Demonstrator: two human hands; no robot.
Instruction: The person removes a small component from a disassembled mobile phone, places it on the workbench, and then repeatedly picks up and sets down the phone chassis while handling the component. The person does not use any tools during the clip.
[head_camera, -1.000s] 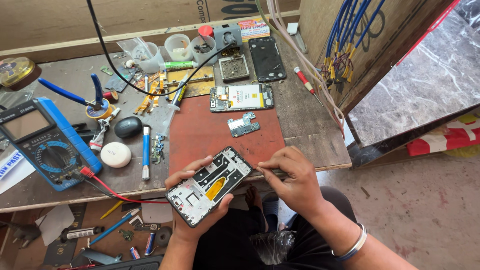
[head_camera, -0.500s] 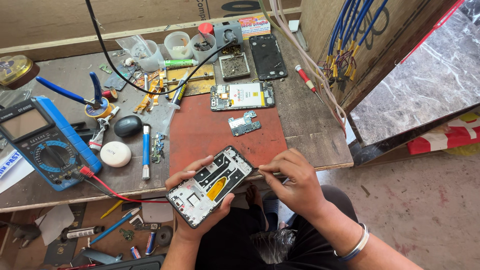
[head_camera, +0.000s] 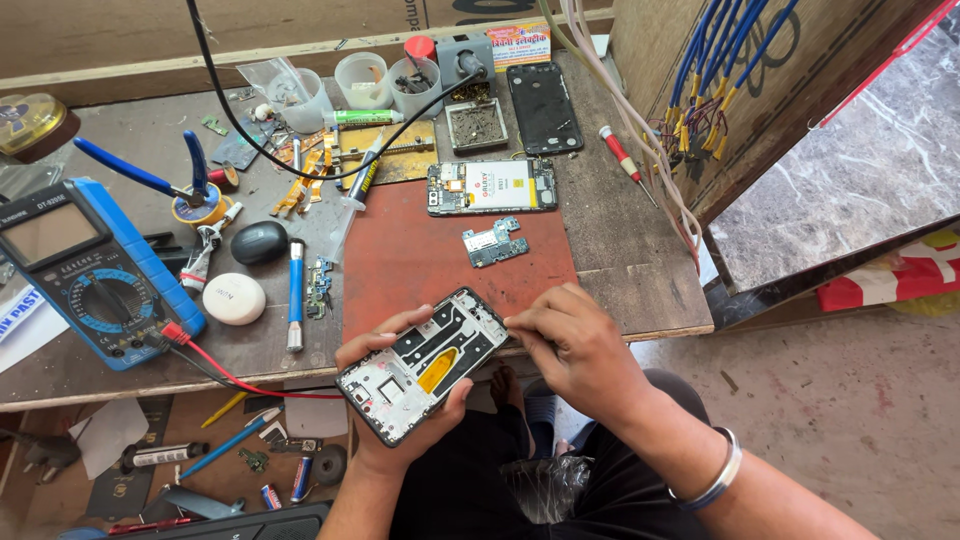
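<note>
the left hand cups an opened phone frame from beneath, its fingers curled round the lower edge and thumb lying along the upper left side, so the frame sits tilted above the lap, just off the near edge of the red mat. the right hand is closed to a pinch, fingertips touching the frame's upper right corner; whether they grip anything small i cannot tell. beyond the fingers lie a small circuit board and a second opened phone.
</note>
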